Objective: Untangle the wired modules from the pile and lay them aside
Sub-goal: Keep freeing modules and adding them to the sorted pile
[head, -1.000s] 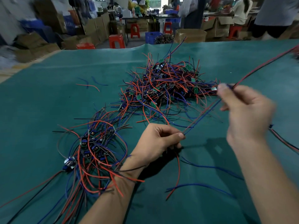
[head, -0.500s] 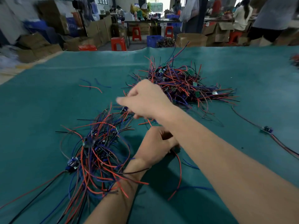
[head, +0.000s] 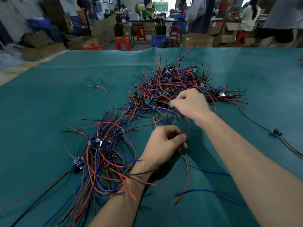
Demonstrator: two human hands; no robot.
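Your right hand (head: 191,104): fingers (head: 176,102) curled, pinching a small green module (head: 170,103) at the near edge of the tangled pile (head: 177,86); your forearm reaches in from the lower right.

Your left hand (head: 164,145): fingers curled inward, thumb against fingertips, closed on the upper end of a red wire (head: 185,167) that trails from under the hand toward you over the surface (head: 49,112). The grip itself is partly hidden by the knuckles.

Pile: red, blue and black leads with green boards and dark components, lying at centre-far on the surface, directly beyond your right hand.

Sorted bundle (head: 101,154): wired modules with leads running roughly parallel, lying to the left of your left wrist; several leads cross over that wrist.

Single module (head: 277,132): on its long lead, lying apart at the right edge of the surface.

Loose wire offcuts (head: 98,85): red and blue, far left of the pile.

Blue wires (head: 208,172): lying between your two forearms.

Surface: covered in green cloth.

Background: red stools (head: 123,43), cardboard boxes, people at benches, blurred.
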